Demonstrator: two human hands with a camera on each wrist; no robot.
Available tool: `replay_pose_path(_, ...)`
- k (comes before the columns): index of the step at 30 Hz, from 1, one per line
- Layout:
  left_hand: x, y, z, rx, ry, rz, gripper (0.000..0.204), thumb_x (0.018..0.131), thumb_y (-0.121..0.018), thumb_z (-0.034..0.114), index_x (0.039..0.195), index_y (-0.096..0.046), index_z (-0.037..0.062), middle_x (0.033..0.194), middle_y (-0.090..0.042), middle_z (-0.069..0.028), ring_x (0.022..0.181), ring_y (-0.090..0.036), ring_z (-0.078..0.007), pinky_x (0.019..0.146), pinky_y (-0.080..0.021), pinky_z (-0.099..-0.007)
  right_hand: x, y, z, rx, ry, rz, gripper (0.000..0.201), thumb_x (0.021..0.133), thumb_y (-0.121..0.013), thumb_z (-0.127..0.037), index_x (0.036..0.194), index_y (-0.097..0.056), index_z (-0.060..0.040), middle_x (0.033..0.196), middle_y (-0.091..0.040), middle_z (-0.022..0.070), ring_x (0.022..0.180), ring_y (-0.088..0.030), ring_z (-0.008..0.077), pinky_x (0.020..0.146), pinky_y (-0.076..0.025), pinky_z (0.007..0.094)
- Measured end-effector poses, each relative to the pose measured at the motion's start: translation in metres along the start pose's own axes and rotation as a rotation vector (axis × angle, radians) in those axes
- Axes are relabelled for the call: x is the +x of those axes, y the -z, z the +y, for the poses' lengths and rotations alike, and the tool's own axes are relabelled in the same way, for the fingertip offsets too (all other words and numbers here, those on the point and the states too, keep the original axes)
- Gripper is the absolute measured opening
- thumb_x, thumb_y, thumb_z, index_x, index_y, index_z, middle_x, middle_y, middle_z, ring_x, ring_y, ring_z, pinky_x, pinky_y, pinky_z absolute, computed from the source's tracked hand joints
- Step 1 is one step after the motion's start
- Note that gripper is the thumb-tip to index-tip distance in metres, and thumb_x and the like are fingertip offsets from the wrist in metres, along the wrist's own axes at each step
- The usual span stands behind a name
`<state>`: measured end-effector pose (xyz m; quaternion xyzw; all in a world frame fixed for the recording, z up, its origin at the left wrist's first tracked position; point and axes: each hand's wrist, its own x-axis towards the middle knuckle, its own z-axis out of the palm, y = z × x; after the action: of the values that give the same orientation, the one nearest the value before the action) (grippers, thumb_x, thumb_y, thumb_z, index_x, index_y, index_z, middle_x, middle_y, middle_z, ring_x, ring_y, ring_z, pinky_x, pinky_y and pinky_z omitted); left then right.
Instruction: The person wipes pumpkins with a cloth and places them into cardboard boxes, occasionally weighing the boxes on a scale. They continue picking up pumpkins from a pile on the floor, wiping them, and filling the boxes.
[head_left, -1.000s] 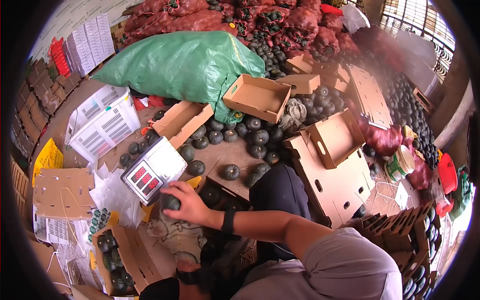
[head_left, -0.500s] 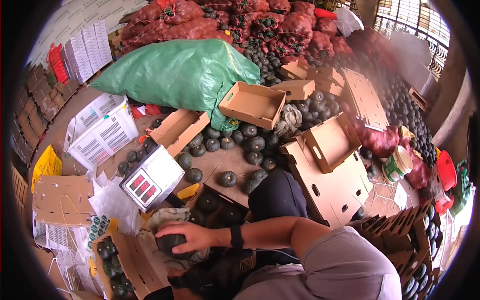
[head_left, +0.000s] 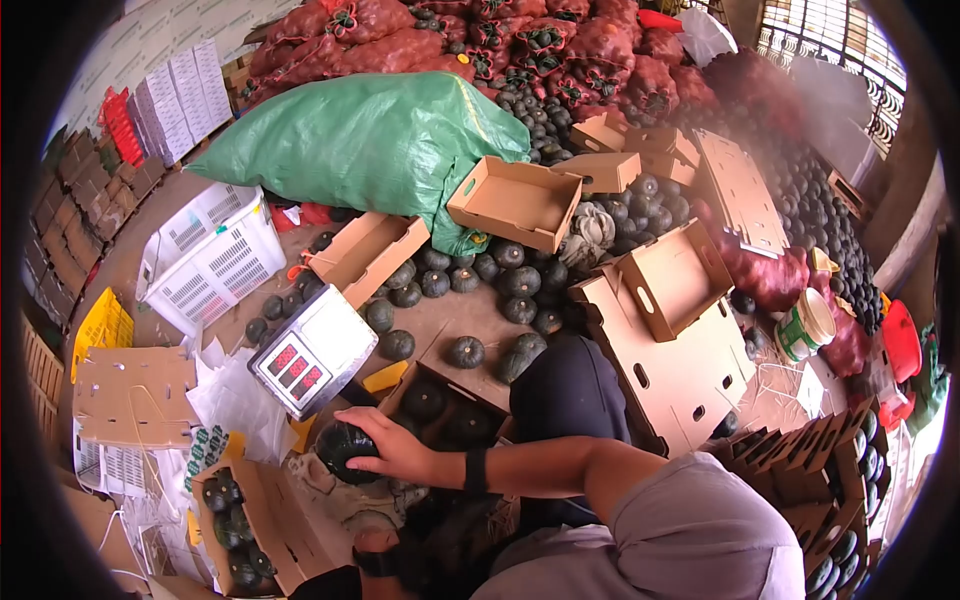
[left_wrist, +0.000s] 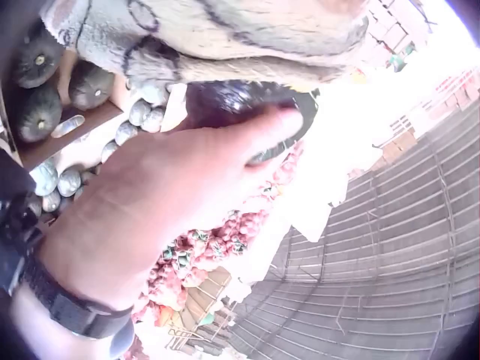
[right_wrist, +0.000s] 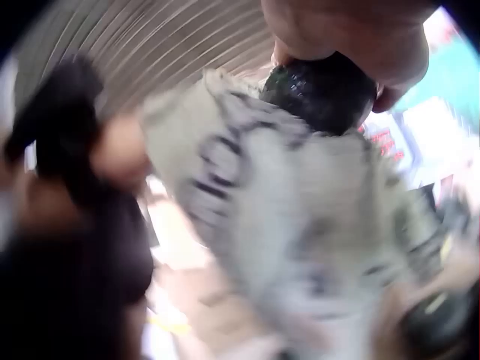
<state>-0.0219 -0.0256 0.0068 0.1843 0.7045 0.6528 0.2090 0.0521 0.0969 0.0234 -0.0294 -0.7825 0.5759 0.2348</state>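
Note:
A dark green squash [head_left: 340, 452] sits under my right hand [head_left: 395, 452], whose fingers curl over its top and side. Below it bunches a pale cloth [head_left: 372, 502] with dark markings. My left hand [head_left: 377, 541] is mostly hidden at the cloth's lower end in the head view. From the left wrist, the left hand [left_wrist: 165, 176] grips under the draped cloth [left_wrist: 247, 37], its thumb lying across the dark squash. In the blurred right wrist view, right-hand fingers hold the squash [right_wrist: 322, 94] against the cloth [right_wrist: 292, 202].
A scale [head_left: 315, 350] with red digits stands just beyond the hands. An open carton [head_left: 505, 425] of squashes is beside them, another carton [head_left: 270, 525] at lower left. Loose squashes [head_left: 466, 352], a green sack [head_left: 350, 145] and a white crate [head_left: 215, 262] lie farther off.
My right hand has come down from beside the scale toward the cloth with a squash in it. The squash has since shifted slightly up and turned under the fingers.

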Motion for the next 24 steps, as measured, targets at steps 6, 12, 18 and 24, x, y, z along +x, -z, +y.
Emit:
replay_pose_path(6,-0.002,0.013,0.0,0.049,-0.017,0.019,0.045,0.088,-0.06,0.038,0.123,-0.054,0.0092,0.118,-0.058,-0.0062,0.111,-0.056,-0.0231,0.099,-0.043,-0.0381,0.002,0.014,-0.013,0.471,-0.126,-0.333,0.062,0.079,-0.077,-0.024,0.131,-0.045,-0.0131,0.117,-0.057,0.0151,0.11,-0.058,0.0314,0.09,-0.049,0.0345)
replay_pose_path(12,-0.007,0.027,0.009,0.89,-0.454,0.012,0.042,0.088,-0.062,0.035,0.121,-0.056,0.009,0.116,-0.06,-0.0058,0.109,-0.057,-0.0226,0.098,-0.044,-0.0376,0.0,0.018,-0.017,-0.165,-0.128,-0.064,0.071,0.078,-0.08,-0.023,0.135,-0.04,-0.0079,0.123,-0.056,0.0129,0.113,-0.058,0.0217,0.093,-0.047,0.0333)
replay_pose_path(18,-0.012,-0.004,-0.04,-0.055,-0.331,0.051,0.039,0.081,-0.07,0.029,0.113,-0.059,0.0088,0.108,-0.063,-0.0045,0.1,-0.06,-0.0228,0.09,-0.048,-0.0374,0.007,0.02,-0.032,0.778,-0.57,-0.292,0.059,0.083,-0.074,-0.016,0.132,-0.044,-0.0044,0.119,-0.057,0.0054,0.104,-0.059,0.0159,0.088,-0.05,0.0316)
replay_pose_path(24,-0.008,0.005,-0.026,-0.062,-0.269,0.031,0.036,0.094,-0.054,0.02,0.125,-0.051,0.003,0.121,-0.059,-0.0127,0.109,-0.06,-0.0237,0.091,-0.052,-0.0394,0.007,0.021,-0.025,-0.298,0.068,-0.096,0.07,0.069,-0.083,-0.017,0.129,-0.048,-0.0095,0.112,-0.056,0.0193,0.107,-0.055,0.0368,0.093,-0.046,0.0378)
